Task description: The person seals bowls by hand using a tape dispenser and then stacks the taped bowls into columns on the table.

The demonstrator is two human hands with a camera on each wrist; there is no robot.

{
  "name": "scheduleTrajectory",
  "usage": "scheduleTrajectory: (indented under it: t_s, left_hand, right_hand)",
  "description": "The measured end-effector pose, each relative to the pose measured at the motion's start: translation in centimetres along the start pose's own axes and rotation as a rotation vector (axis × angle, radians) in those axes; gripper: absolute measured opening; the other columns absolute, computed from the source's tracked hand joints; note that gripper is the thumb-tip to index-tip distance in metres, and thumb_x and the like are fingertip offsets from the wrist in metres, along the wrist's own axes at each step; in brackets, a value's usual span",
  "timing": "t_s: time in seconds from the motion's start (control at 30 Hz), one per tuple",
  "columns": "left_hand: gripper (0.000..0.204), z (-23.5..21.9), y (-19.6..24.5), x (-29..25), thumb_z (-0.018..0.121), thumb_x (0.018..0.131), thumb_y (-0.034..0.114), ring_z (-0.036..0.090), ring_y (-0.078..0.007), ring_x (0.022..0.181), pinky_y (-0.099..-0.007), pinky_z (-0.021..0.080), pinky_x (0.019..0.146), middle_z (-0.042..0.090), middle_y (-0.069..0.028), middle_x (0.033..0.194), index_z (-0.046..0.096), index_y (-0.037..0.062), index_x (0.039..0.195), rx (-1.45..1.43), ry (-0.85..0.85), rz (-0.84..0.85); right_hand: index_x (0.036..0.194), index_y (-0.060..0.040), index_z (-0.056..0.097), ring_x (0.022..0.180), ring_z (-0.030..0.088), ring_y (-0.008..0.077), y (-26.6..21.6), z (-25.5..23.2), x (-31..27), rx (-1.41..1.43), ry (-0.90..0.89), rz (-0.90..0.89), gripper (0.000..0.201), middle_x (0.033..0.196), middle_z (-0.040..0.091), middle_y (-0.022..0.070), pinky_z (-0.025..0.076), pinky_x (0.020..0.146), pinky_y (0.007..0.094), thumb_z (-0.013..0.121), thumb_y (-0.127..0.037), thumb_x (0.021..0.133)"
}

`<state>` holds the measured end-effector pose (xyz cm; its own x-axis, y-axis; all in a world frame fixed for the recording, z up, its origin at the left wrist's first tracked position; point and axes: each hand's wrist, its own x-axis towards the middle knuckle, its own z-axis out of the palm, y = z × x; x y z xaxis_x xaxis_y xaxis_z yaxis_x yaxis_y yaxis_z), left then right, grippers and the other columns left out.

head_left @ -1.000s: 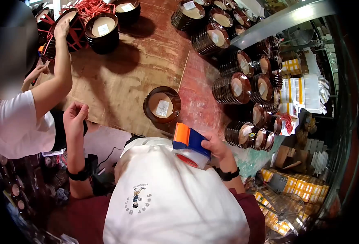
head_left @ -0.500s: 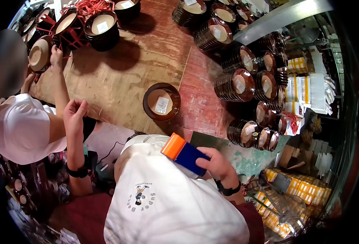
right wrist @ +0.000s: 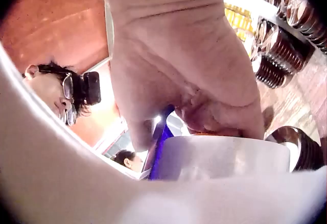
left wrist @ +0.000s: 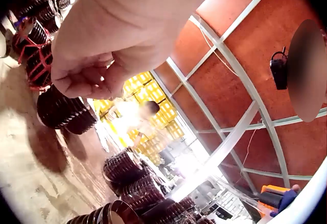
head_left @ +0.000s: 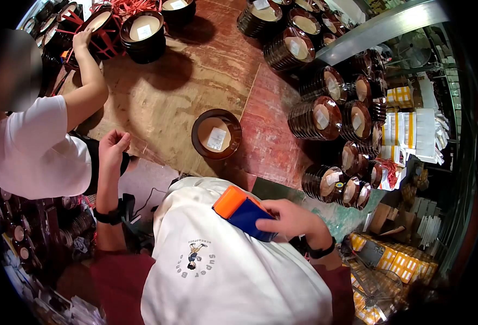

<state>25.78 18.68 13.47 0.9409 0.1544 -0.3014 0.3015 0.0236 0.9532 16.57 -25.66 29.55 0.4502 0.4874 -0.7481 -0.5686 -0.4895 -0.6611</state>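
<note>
My right hand [head_left: 290,218] grips a tape dispenser [head_left: 244,214] with an orange top and a blue body, close against my white shirt front. A wide roll of clear tape [right wrist: 219,157] shows below the palm in the right wrist view. My left hand [head_left: 111,151] is raised at the table's near left edge, fingers curled and thumb against the index finger. Nothing shows between them. In front of me stands a stack of brown glazed bowls [head_left: 216,134], a white label in the top one, apart from both hands.
Several bowl stacks [head_left: 315,116] line the table's right side under a metal beam [head_left: 380,32]. More stacks [head_left: 143,38] and red plastic strips [head_left: 136,6] lie at the far left. Beside me a person in a white shirt [head_left: 38,146] reaches towards those bowls. Yellow-and-white packs [head_left: 407,260] sit at the lower right.
The tape dispenser in my right hand has moved left and down against my shirt. My left hand has barely moved. The other person turned a bowl, then reached back to the far-left stack.
</note>
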Motion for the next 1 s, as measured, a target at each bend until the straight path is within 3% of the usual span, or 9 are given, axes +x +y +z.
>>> scheduleTrajectory:
  t_s: [0.13,0.27,0.3,0.6,0.7,0.8,0.83,0.87,1.0]
  left_hand:
    - [0.015,0.4,2.3,0.4,0.065,0.094,0.009,0.046,-0.0064,0.063,-0.0226,0.037,0.060,0.054,0.0034,0.072,0.058,0.0039,0.082,0.067,-0.012,0.081]
    - [0.019,0.6,4.0,0.6,0.063,0.095,0.010,0.043,-0.0052,0.064,-0.0217,0.034,0.060,0.049,0.0043,0.071,0.053,0.0055,0.080,0.101,-0.015,0.138]
    - [0.018,0.7,4.2,0.6,0.063,0.095,0.009,0.043,-0.0053,0.064,-0.0218,0.035,0.060,0.050,0.0042,0.071,0.053,0.0054,0.080,0.093,-0.014,0.133]
    - [0.015,0.4,4.2,-0.1,0.062,0.095,0.004,0.042,-0.0043,0.063,-0.0209,0.033,0.058,0.051,0.0041,0.071,0.055,0.0035,0.082,0.058,0.004,0.153]
    - [0.016,0.2,4.8,-0.8,0.063,0.095,0.006,0.042,-0.0044,0.062,-0.0210,0.032,0.057,0.049,0.0044,0.070,0.054,0.0039,0.083,0.087,0.028,0.174]
    - [0.016,0.0,4.7,-0.8,0.064,0.095,0.008,0.043,-0.0046,0.062,-0.0208,0.033,0.057,0.051,0.0040,0.071,0.055,0.0041,0.083,0.038,-0.012,0.144]
    - [0.016,0.5,4.7,-0.8,0.065,0.095,0.009,0.044,-0.0048,0.062,-0.0206,0.035,0.058,0.052,0.0039,0.072,0.056,0.0044,0.083,0.024,-0.037,0.145]
    - [0.015,1.3,5.0,-0.9,0.066,0.095,0.010,0.045,-0.0053,0.063,-0.0210,0.036,0.060,0.053,0.0033,0.073,0.056,0.0044,0.084,0.027,-0.050,0.135]
    - [0.014,4.5,6.9,-0.3,0.064,0.096,0.011,0.046,-0.0057,0.067,-0.0212,0.037,0.062,0.053,0.0031,0.074,0.057,0.0037,0.087,0.062,-0.070,0.194]
  right_hand:
    - [0.108,0.0009,0.065,0.081,0.064,0.0191,-2.8,0.4,0.5,-0.238,-0.030,0.089,0.055,0.090,0.070,0.0106,0.051,0.077,0.0340,0.069,-0.051,0.089]
    - [0.118,0.0013,0.062,0.087,0.068,0.0311,-3.3,1.5,0.2,-0.324,0.111,0.033,0.062,0.096,0.070,0.0191,0.051,0.081,0.0382,0.069,-0.052,0.087]
    - [0.120,0.0016,0.059,0.089,0.067,0.0377,-4.4,1.2,0.0,-0.364,0.059,0.120,0.065,0.098,0.069,0.0235,0.051,0.081,0.0412,0.069,-0.053,0.086]
    - [0.102,0.0037,0.061,0.085,0.063,0.0438,-1.7,-0.1,0.3,-0.441,0.015,-0.015,0.062,0.093,0.065,0.0278,0.049,0.078,0.0461,0.067,-0.056,0.086]
    - [0.103,0.0044,0.062,0.082,0.067,0.0338,-1.6,-0.6,0.6,-0.509,0.012,-0.028,0.053,0.092,0.070,0.0198,0.051,0.075,0.0405,0.072,-0.045,0.087]
    - [0.106,0.0047,0.064,0.081,0.067,0.0185,-0.3,-1.3,0.1,0.104,0.032,0.014,0.041,0.092,0.071,0.0081,0.052,0.074,0.0326,0.076,-0.030,0.087]
    - [0.110,0.0040,0.065,0.083,0.063,0.0090,1.9,-1.8,0.7,0.272,0.064,-0.074,0.034,0.095,0.069,0.0018,0.051,0.075,0.0265,0.077,-0.019,0.087]
    - [0.112,0.0032,0.064,0.084,0.064,0.0114,2.9,-2.3,0.7,0.479,0.023,-0.089,0.034,0.095,0.070,0.0052,0.051,0.077,0.0276,0.074,-0.022,0.090]
    - [0.113,0.0034,0.061,0.086,0.066,0.0161,4.7,-3.7,0.6,0.585,0.030,-0.285,0.044,0.096,0.070,0.0096,0.052,0.080,0.0309,0.072,-0.034,0.092]
